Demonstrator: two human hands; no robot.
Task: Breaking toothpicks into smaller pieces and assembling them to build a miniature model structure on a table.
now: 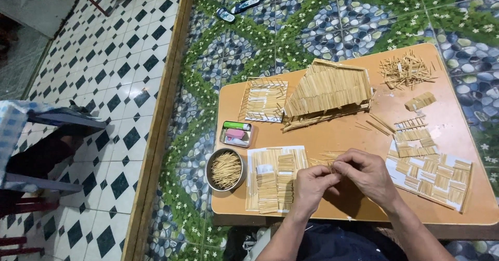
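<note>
Our left hand and right hand met over the near middle of the table, fingers pinched together on thin sticks; how many we held was too small to tell. Just left lay a sheet of stick panels, then a bowl of sticks near the left edge, with a small tin behind it. Right of our hands, another sheet reached toward the right edge. Bare wood stayed open between our hands and the roof model behind. A loose pile sat at the far corner. Our forearms were cut off below.
</note>
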